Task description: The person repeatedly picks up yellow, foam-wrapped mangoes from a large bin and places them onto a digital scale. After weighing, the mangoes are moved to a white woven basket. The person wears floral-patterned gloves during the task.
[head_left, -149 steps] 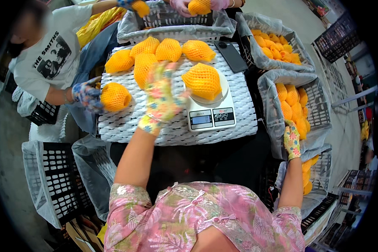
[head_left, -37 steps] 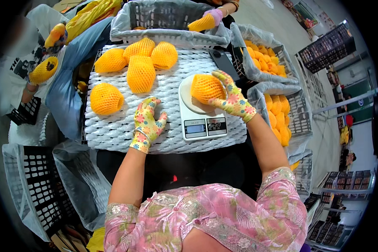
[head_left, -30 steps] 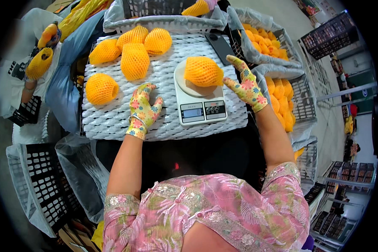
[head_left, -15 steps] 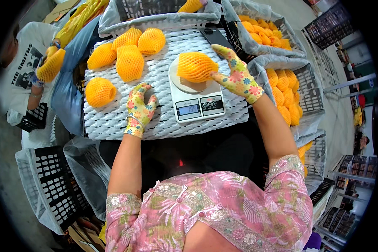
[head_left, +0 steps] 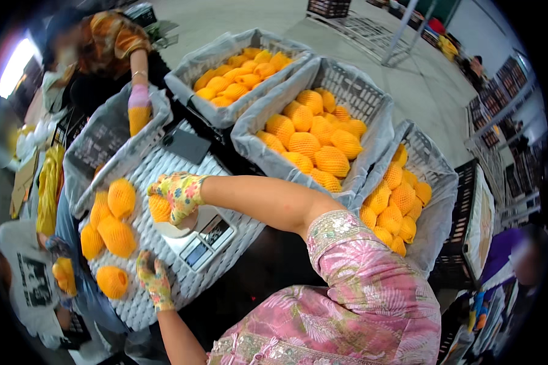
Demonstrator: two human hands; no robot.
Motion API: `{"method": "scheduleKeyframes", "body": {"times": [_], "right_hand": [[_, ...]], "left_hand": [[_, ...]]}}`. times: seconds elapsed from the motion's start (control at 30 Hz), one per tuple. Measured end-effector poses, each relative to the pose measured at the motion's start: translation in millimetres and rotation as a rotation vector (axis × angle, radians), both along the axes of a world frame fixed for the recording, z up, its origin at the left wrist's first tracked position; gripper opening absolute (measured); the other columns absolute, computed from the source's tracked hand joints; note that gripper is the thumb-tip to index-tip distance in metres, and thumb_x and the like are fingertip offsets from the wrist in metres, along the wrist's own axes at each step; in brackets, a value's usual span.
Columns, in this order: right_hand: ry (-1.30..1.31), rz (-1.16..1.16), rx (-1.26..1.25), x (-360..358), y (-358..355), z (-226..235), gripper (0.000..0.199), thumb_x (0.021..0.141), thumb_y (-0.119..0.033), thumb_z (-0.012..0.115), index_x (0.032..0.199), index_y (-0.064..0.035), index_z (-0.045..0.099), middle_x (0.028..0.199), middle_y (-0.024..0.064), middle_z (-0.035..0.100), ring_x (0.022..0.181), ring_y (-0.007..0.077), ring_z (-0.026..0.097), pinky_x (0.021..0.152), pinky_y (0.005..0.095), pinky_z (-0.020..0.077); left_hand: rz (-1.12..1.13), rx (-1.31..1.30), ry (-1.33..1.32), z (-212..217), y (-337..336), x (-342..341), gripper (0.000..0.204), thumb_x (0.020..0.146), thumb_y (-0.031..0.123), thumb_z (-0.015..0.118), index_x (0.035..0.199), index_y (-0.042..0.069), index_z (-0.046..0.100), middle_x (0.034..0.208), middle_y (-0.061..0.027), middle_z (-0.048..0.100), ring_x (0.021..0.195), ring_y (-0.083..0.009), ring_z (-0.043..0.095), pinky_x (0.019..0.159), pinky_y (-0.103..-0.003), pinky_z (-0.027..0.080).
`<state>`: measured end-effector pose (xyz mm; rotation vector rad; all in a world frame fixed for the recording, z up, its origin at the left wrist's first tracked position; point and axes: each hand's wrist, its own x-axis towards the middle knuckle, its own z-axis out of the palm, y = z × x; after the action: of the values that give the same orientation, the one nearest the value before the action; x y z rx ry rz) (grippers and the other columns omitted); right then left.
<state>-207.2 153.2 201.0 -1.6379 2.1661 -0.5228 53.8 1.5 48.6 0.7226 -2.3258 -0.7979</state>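
My right hand (head_left: 178, 193), in a flowered glove, is closed over a fruit in an orange foam net (head_left: 159, 208), its kind hidden by the sleeve. Below that hand is the white kitchen scale (head_left: 204, 244), its round plate partly covered. Whether the fruit still touches the plate I cannot tell. My left hand (head_left: 154, 282), gloved alike, rests with fingers apart and nothing in them on the white padded surface (head_left: 146, 307). Beside it lies a single net-wrapped fruit (head_left: 112, 281). Several more net-wrapped fruits (head_left: 117, 236) are grouped farther up on the left.
A dark phone (head_left: 187, 146) lies at the far edge. Lined crates of wrapped fruit stand beyond it (head_left: 240, 119), to the right (head_left: 380, 100) and nearer me (head_left: 441, 225). A co-worker's gloved hand (head_left: 139, 112) reaches into another lined crate (head_left: 79, 161); another person (head_left: 33, 280) sits left.
The view has swung right, bringing more crates in. My right hand has gone from touching the fruit on the scale to gripping it from above. My left hand remains on the padding.
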Motion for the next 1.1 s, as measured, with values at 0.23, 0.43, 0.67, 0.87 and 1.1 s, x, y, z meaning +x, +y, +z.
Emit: {"method": "scheduleKeyframes", "body": {"times": [0.23,0.43,0.67,0.87,1.1], "right_hand": [[-0.773,-0.375,-0.65,-123.7,144.5,-15.9,0.059,0.07,-0.027,0.076,0.12,-0.0079,0.05,0.108,0.0117,0.06,0.101,0.0244,0.058,0.095,0.0334,0.0453],[-0.092,-1.227,-0.393,-246.8,347.2,-77.0,0.072,0.073,-0.026,0.074,0.136,-0.0076,0.044,0.13,0.0157,0.052,0.116,0.0292,0.054,0.099,0.0367,0.0432],[0.065,-1.255,0.132,-270.0,351.8,-126.6,0.076,0.078,-0.051,0.063,0.139,-0.0087,0.043,0.145,0.0174,0.039,0.132,0.0312,0.04,0.106,0.0391,0.0361],[-0.107,-1.319,0.238,-312.7,315.9,-91.8,0.078,0.085,-0.059,0.05,0.142,-0.0066,0.04,0.149,0.0178,0.034,0.136,0.03,0.034,0.109,0.0375,0.0311],[0.003,-1.35,0.242,-352.3,284.2,-137.0,0.085,0.074,-0.051,0.064,0.142,-0.0059,0.04,0.147,0.0179,0.037,0.136,0.0305,0.035,0.111,0.0375,0.0284]], "left_hand": [[0.01,-0.049,-0.033,2.4,2.6,7.0,0.033,0.08,0.002,0.06,0.113,-0.002,0.06,0.123,-0.0179,0.056,0.116,-0.0315,0.052,0.101,-0.04,0.039],[0.014,0.062,0.002,-0.2,10.5,-9.0,0.034,0.081,0.005,0.061,0.113,-0.003,0.059,0.125,-0.0169,0.054,0.116,-0.0302,0.051,0.101,-0.038,0.04],[0.045,0.028,-0.07,10.3,13.3,-10.2,0.033,0.08,0.006,0.059,0.112,-0.004,0.06,0.125,-0.0184,0.053,0.117,-0.0309,0.051,0.101,-0.039,0.039],[0.093,0.002,-0.093,5.0,9.4,5.3,0.033,0.081,0.008,0.06,0.111,-0.003,0.06,0.126,-0.0187,0.053,0.118,-0.0314,0.05,0.102,-0.04,0.037],[0.065,0.003,-0.077,12.3,11.9,-0.3,0.032,0.082,0.009,0.059,0.112,-0.003,0.058,0.124,-0.0172,0.054,0.116,-0.0299,0.051,0.102,-0.039,0.037]]}}
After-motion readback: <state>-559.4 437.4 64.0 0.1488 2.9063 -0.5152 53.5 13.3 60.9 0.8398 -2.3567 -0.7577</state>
